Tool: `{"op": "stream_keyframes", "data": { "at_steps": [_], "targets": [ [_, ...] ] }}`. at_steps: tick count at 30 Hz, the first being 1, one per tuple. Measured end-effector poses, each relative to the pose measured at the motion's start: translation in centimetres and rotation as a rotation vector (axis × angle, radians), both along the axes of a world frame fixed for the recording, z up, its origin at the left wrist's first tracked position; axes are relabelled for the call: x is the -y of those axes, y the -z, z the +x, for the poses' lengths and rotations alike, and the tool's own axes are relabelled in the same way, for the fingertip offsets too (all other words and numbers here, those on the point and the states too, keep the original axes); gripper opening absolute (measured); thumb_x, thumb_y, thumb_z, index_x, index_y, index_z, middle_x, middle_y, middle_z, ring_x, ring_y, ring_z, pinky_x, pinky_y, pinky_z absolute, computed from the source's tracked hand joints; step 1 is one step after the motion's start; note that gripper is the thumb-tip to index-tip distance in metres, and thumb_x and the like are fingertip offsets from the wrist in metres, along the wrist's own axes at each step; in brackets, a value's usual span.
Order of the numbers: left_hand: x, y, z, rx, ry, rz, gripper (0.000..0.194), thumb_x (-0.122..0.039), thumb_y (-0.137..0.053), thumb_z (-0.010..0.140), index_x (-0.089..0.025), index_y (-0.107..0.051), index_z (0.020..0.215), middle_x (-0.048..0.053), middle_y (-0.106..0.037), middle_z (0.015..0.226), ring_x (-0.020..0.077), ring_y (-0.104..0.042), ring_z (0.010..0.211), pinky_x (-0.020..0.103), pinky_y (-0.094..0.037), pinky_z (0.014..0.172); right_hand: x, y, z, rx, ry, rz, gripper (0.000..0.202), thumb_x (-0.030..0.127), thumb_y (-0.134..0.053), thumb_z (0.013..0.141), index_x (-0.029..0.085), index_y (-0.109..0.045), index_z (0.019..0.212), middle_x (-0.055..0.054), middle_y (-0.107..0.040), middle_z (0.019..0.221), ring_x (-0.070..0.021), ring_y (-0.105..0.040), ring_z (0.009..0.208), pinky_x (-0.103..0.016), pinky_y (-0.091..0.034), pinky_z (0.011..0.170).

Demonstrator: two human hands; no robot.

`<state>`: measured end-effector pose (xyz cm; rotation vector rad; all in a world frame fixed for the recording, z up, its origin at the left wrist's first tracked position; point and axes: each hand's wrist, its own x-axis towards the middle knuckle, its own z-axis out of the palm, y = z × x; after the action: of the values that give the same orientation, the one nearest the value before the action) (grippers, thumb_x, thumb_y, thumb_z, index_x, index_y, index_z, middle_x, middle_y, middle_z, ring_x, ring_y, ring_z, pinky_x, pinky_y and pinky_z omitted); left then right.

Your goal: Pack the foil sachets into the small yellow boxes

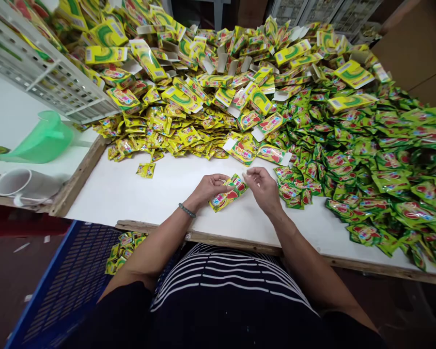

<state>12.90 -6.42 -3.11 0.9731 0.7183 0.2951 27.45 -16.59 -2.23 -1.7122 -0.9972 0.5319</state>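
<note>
Low over the white tabletop, my left hand (211,188) is closed around a small yellow-green carton (222,199) with watermelon pictures. A green stretch shows at its far end; whether that is a packet or the carton itself, I cannot tell. My right hand (263,189) has its thumb and forefinger pinched at that end, by a small white bit that looks like a flap. Beyond my hands lie printed cartons (241,150) with open white flaps. Green packets (294,186) are heaped to the right, and small yellow packets (181,135) behind on the left.
Many yellow cartons (181,99) pile up at the back. A white plastic crate (54,72) leans at the left, near a green scoop (45,138) and a white mug (25,184). Wooden strips (82,177) edge the table (109,194). Below stands a blue basket (65,276) holding packets.
</note>
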Motion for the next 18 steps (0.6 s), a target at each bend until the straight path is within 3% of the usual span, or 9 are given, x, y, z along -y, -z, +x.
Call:
{"op": "stream_keyframes", "data": {
  "at_steps": [3,7,12,15,18],
  "targets": [
    [-0.1,-0.1,0.0,0.027,-0.053,0.011,0.046,-0.022,-0.086,0.054,-0.01,-0.063,0.093,0.001,-0.07,0.065,0.011,-0.063,0.055,0.022,-0.047,0.054,0.9,0.0,0.0,0.064,-0.022,-0.094,0.024,0.046,-0.063,0.078,0.022,-0.063,0.076,-0.001,-0.062,0.069,-0.0143,-0.048,0.06,-0.03,-0.043,0.062],
    [0.2,-0.2,0.0,0.05,-0.073,0.001,0.049,-0.025,-0.087,0.052,-0.011,-0.063,0.092,0.001,-0.071,0.069,0.0107,-0.063,0.058,0.022,-0.048,0.057,1.3,0.6,-0.9,0.029,0.044,-0.115,0.027,0.049,-0.062,0.078,0.022,-0.065,0.075,0.0,-0.063,0.065,-0.0146,-0.046,0.056,-0.03,-0.038,0.056],
    [0.2,-0.1,0.0,0.037,-0.102,0.029,0.055,-0.032,-0.088,0.049,-0.012,-0.061,0.092,-0.001,-0.068,0.065,0.0099,-0.061,0.056,0.022,-0.046,0.056,1.2,0.8,-1.6,0.112,-0.048,-0.069,0.027,0.046,-0.054,0.085,0.024,-0.068,0.078,-0.003,-0.067,0.076,-0.0193,-0.054,0.071,-0.033,-0.042,0.066],
    [0.2,-0.2,0.0,0.047,-0.114,0.125,0.052,-0.037,-0.085,0.056,-0.012,-0.061,0.094,-0.005,-0.061,0.058,0.0067,-0.054,0.049,0.019,-0.04,0.051,0.9,0.5,-1.8,0.192,0.004,-0.012,0.026,0.044,-0.053,0.088,0.025,-0.068,0.078,-0.005,-0.069,0.086,-0.0224,-0.055,0.086,-0.037,-0.043,0.077],
    [0.2,-0.3,-0.3,0.053,-0.077,0.254,0.054,-0.043,-0.078,0.066,-0.014,-0.058,0.107,-0.008,-0.053,0.053,0.0044,-0.044,0.043,0.018,-0.031,0.046,0.1,0.5,-2.2,0.272,-0.045,0.001,0.026,0.041,-0.055,0.087,0.025,-0.065,0.069,-0.004,-0.067,0.079,-0.023,-0.053,0.088,-0.041,-0.041,0.087]
  ]
}}
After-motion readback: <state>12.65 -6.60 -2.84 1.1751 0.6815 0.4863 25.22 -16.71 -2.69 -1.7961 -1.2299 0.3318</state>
